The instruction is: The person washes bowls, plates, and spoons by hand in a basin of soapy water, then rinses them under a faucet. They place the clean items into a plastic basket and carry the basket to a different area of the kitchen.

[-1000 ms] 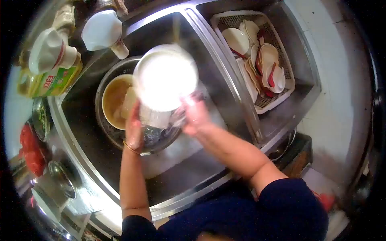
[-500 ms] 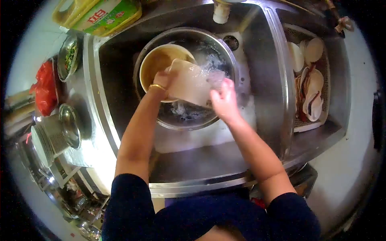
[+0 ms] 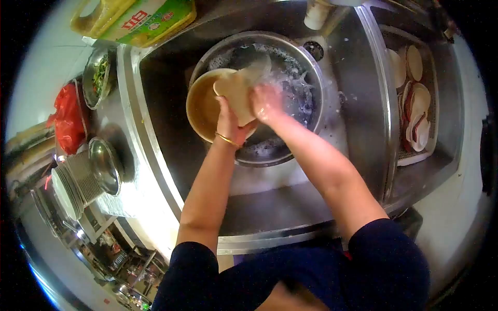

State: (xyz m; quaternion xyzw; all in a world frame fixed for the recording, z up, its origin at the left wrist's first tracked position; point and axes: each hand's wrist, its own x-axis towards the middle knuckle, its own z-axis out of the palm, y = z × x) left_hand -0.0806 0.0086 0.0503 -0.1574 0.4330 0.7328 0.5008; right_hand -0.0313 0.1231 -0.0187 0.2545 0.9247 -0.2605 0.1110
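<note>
My left hand (image 3: 231, 123), with a gold bangle at the wrist, grips a cream-coloured dish (image 3: 236, 96), thumb on its near side. The dish is tilted above a metal basin (image 3: 317, 127) of soapy water. My right hand (image 3: 267, 102) presses against the dish's right side with its fingers curled in. Motion blurs those fingers, and what lies in them, if anything, I cannot make out. A greyish blur, perhaps water or a cloth, shows just above them. Under the dish, a large yellowish bowl (image 3: 199, 111) sits tilted in the basin's left part.
The basin stands in a steel sink (image 3: 270, 212) beside a drain (image 3: 313, 50). At right, a basket (image 3: 415, 155) holds pale dishes and spoons. Left are a detergent jug (image 3: 140, 20), a bowl of greens (image 3: 98, 78), a red bag (image 3: 68, 119) and stacked plates (image 3: 72, 186).
My right hand has moved left and up, closer to my left hand. The dish has turned more upright, and my left hand now holds it lower down. The camera view has shifted slightly.
</note>
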